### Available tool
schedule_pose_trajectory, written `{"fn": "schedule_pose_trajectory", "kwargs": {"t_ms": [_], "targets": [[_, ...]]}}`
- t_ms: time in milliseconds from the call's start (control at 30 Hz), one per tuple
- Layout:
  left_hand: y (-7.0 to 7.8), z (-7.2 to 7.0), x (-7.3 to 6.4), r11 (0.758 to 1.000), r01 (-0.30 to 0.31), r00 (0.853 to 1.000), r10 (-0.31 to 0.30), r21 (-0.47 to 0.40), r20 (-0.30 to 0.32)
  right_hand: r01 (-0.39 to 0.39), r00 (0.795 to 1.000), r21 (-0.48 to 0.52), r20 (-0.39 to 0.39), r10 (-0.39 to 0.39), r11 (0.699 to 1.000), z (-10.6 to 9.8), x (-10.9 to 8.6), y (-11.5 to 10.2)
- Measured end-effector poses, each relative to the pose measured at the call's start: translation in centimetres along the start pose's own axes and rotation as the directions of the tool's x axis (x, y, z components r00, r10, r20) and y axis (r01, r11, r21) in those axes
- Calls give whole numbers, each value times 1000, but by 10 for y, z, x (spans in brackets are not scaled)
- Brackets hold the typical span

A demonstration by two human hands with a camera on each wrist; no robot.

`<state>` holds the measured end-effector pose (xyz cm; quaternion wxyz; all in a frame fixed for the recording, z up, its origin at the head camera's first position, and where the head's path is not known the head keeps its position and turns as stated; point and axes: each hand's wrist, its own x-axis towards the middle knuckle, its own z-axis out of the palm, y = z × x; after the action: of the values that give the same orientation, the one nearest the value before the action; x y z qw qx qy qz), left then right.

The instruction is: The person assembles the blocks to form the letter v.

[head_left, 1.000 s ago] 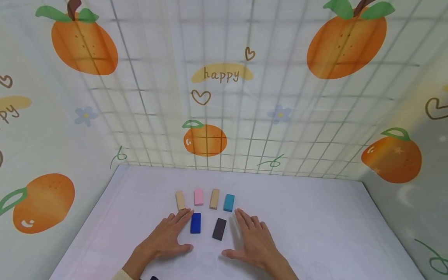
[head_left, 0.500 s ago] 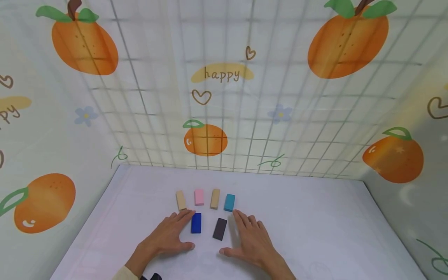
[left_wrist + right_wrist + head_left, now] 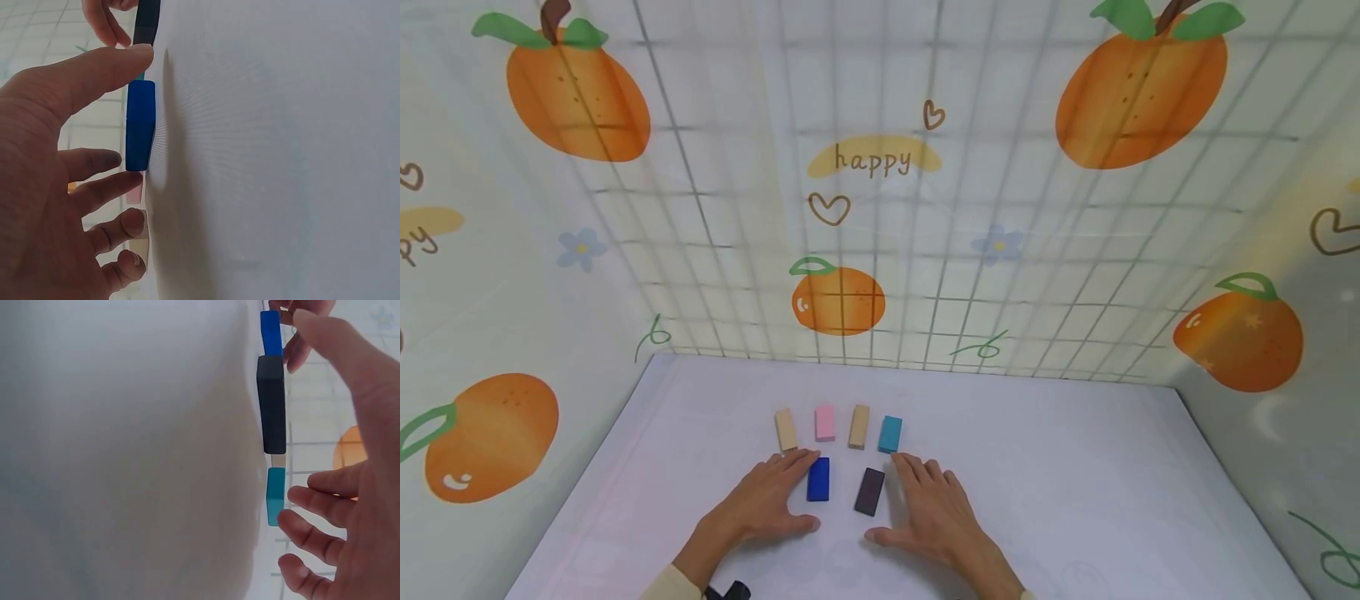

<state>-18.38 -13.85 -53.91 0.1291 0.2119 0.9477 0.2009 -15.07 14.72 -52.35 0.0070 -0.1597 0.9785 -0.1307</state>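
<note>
On the white table lie several small rectangular blocks. My left hand is around the left side of the dark blue block, thumb apart from the fingers, gripping nothing. To the right, my right hand curves beside the black block, thumb and fingers spread, also holding nothing. Behind these two stand a row: a wooden block, a pink block, a second wooden block and a teal block. The right fingertips are close to the teal block; contact cannot be told.
A white curtain printed with oranges hangs behind the table and at both sides. A black object, partly cut off, shows by the left wrist at the bottom edge.
Both hands have shifted slightly inward, the right one leftward toward the black block and the left one a little rightward. The blocks look unmoved.
</note>
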Motion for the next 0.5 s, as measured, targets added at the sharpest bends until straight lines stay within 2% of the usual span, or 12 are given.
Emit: {"fn": "schedule_pose_trajectory", "kwargs": {"t_ms": [267,500], "targets": [[1,2,6,1000,0,1000,0,32,-9,-5,1000,-8,27,5,1000,3,4,0],[3,1,7,998,-38,999,40,42,-37,-37,998,13,58,36,999,7,9,-2]]}}
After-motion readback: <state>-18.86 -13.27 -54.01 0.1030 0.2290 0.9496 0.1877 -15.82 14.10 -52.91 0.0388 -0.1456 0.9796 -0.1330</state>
